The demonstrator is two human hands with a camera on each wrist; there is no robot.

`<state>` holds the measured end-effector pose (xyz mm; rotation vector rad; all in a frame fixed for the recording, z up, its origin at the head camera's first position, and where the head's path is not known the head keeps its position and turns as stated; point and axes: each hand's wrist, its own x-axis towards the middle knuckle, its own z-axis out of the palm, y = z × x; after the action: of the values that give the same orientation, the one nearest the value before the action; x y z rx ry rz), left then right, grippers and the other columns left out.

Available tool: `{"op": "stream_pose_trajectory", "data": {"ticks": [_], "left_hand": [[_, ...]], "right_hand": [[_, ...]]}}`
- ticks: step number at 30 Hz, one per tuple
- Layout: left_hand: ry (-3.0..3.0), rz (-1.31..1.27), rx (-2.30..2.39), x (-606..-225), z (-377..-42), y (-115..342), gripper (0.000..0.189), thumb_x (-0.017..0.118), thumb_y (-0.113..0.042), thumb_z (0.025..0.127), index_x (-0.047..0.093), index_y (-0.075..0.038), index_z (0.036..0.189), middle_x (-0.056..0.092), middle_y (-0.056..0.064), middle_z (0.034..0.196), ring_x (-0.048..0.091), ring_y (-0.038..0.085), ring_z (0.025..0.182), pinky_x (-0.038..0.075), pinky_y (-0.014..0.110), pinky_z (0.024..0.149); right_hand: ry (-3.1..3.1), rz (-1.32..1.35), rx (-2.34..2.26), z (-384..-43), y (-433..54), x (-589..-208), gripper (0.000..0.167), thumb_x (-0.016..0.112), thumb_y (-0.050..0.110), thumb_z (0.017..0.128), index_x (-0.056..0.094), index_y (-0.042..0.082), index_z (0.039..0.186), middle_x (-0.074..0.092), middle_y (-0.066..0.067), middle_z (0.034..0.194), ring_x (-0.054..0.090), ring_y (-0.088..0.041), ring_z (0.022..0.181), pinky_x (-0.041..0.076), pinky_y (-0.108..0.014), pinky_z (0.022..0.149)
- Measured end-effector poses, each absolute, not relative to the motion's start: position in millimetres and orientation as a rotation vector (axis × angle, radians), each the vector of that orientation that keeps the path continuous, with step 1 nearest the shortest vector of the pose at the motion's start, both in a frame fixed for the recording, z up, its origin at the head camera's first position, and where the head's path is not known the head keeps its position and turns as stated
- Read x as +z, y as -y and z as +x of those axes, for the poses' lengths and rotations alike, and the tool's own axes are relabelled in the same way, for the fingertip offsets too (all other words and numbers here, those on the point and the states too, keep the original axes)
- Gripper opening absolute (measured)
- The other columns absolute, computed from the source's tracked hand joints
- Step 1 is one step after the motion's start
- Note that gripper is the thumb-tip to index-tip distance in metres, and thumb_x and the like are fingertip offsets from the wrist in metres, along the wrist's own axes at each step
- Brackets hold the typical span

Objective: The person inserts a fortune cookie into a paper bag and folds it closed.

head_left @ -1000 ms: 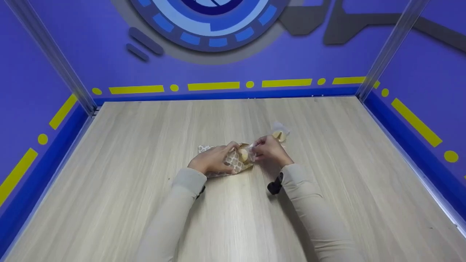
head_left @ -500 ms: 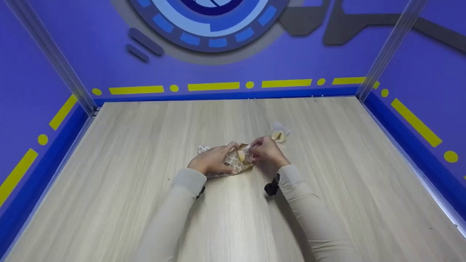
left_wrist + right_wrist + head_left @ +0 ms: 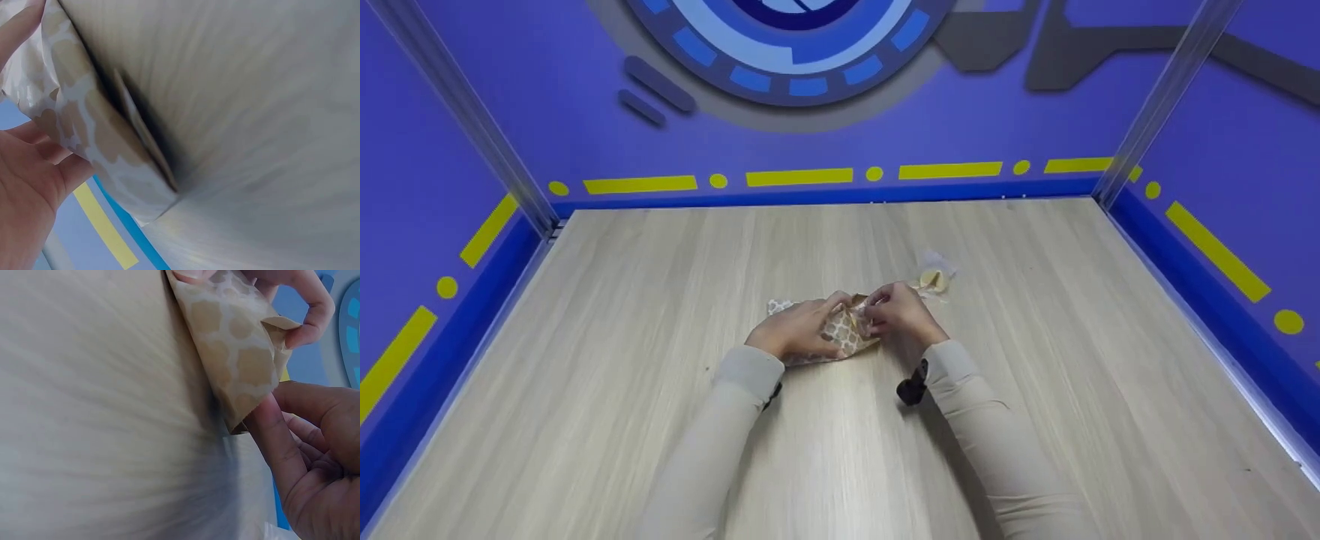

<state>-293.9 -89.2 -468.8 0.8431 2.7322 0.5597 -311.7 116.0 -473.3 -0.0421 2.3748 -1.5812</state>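
A paper bag (image 3: 842,332) with a tan-and-white giraffe-like pattern lies on the table, its mouth towards the right. My left hand (image 3: 799,328) grips it from above, thumb on the near edge and fingers on the far edge. At the bag's mouth, my right hand (image 3: 901,311) pinches the clear wrapper of a fortune cookie (image 3: 860,318), which is now mostly hidden by the bag and fingers. In the right wrist view, the right fingertips reach into the mouth of the bag (image 3: 230,343). The left wrist view shows the bag's other side (image 3: 107,124).
Another fortune cookie (image 3: 934,280) in a clear wrapper lies on the wooden table (image 3: 660,300), just beyond my right hand. Blue-purple panels (image 3: 787,161) with yellow marks wall the table at the back and sides.
My right hand has moved left, carrying the wrapped fortune cookie into the bag's mouth; less of the cookie shows. My left hand and the bag have stayed put.
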Motion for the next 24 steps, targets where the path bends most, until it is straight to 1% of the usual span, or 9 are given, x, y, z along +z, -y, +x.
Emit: {"op": "stream_pose_trajectory", "data": {"ticks": [5,12,19,24], "left_hand": [[-2.733,0.862,0.562,-469,-294,90,0.073,0.079,-0.04,0.076,0.034,-0.033,0.133,0.059,0.011,0.126,0.059,0.028,0.113,0.049,0.045,0.092],[-2.724,0.858,0.567,-468,-294,91,0.075,0.079,-0.038,0.077,0.034,-0.032,0.136,0.057,0.012,0.131,0.056,0.029,0.119,0.047,0.046,0.096],[-2.727,0.853,0.588,-467,-293,91,0.072,0.079,-0.037,0.077,0.035,-0.032,0.134,0.059,0.01,0.127,0.058,0.028,0.113,0.048,0.045,0.093],[-2.725,0.839,0.587,-467,-294,90,0.072,0.079,-0.036,0.076,0.035,-0.034,0.133,0.058,0.01,0.128,0.058,0.027,0.113,0.048,0.045,0.093]], "right_hand": [[-2.3,-0.005,-1.646,-310,-111,-475,0.011,0.066,-0.001,0.086,0.065,-0.008,0.095,0.064,-0.005,0.071,0.062,-0.01,0.051,0.055,-0.022,0.054],[-2.277,-0.027,-1.667,-308,-105,-480,0.015,0.063,0.0,0.088,0.067,-0.009,0.1,0.064,-0.004,0.072,0.062,-0.009,0.056,0.054,-0.022,0.055],[-2.287,-0.087,-1.635,-309,-106,-481,0.021,0.062,0.004,0.09,0.066,-0.01,0.106,0.066,-0.004,0.076,0.064,-0.007,0.06,0.055,-0.021,0.059],[-2.282,-0.134,-1.625,-308,-110,-480,0.025,0.061,0.005,0.09,0.065,-0.011,0.109,0.066,-0.003,0.076,0.064,-0.006,0.06,0.055,-0.021,0.06]]}}
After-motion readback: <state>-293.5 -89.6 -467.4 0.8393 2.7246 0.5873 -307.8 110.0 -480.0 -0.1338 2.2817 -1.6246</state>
